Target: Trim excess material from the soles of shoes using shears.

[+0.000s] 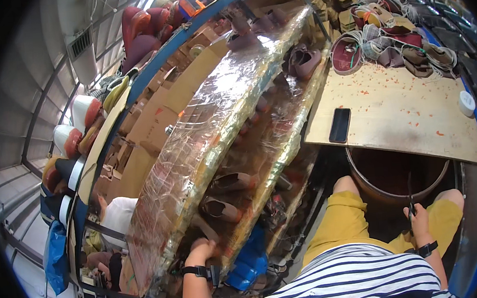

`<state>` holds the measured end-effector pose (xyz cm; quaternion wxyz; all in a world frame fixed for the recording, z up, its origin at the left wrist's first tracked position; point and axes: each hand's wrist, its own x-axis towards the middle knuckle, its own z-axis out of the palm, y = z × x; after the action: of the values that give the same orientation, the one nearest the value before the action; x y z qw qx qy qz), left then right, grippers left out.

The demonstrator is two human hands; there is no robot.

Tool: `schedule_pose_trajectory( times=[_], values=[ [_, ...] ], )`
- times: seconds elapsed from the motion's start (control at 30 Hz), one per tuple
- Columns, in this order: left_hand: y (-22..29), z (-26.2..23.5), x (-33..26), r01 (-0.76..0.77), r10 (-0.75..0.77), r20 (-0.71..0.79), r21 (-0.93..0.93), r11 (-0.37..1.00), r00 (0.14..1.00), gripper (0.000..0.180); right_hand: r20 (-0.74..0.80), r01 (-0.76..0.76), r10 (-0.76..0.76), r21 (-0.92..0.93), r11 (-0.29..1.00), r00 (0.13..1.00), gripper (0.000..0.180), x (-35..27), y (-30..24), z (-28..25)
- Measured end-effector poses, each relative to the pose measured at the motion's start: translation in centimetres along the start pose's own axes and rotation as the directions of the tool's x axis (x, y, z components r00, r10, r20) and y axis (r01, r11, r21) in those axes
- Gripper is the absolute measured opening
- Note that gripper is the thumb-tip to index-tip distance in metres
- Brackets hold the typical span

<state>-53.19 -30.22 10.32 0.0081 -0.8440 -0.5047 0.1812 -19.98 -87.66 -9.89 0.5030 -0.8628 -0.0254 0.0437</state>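
Note:
My left hand reaches into the lower part of a plastic-wrapped shelf rack, beside a narrow brown shape that looks like part of a shoe. Its fingers are partly hidden, so I cannot tell whether they grip it. Just above on the same shelf lie a brown shoe and another shoe. In front of my lap, my right hand is closed round dark scissors, blades pointing up and away from me. The scissors are over the near rim of a round bin.
A wooden board covers the bin's far part, carrying a phone, a white round lid, orange scraps and a pile of shoes with laces. A blue bag hangs low by the rack. Another person is beyond it at left.

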Motion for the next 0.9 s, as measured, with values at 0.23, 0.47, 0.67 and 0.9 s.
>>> schedule_pose_trajectory(
  times=[0.23, 0.47, 0.67, 0.9],
  values=[
    [13.2, -5.3, -5.0, -0.588, 0.490, -0.465, -0.082, 0.805, 0.737, 0.025, 0.007, -0.031, 0.031, -0.019, 0.999, 0.999, 0.031, -0.4, -0.4, -0.4],
    [15.4, 11.2, -4.5, -0.809, 0.666, 0.711, -0.244, 0.534, 0.225, 0.030, 0.012, -0.105, 0.106, 0.256, 0.961, 0.994, 0.016, -3.2, -1.7, -6.1],
    [9.6, 17.1, -7.7, -0.745, 0.730, 0.676, -0.434, 0.506, 0.103, 0.035, -0.091, -0.114, 0.126, 0.124, 0.986, 0.988, 0.013, -4.0, -7.9, -17.7],
    [3.7, 22.4, -9.9, -0.859, 0.818, 0.470, -0.209, 0.467, 0.330, 0.034, -0.172, -0.047, -0.014, -0.350, 0.936, 0.985, 0.020, 2.0, -17.8, -28.7]
  ],
)
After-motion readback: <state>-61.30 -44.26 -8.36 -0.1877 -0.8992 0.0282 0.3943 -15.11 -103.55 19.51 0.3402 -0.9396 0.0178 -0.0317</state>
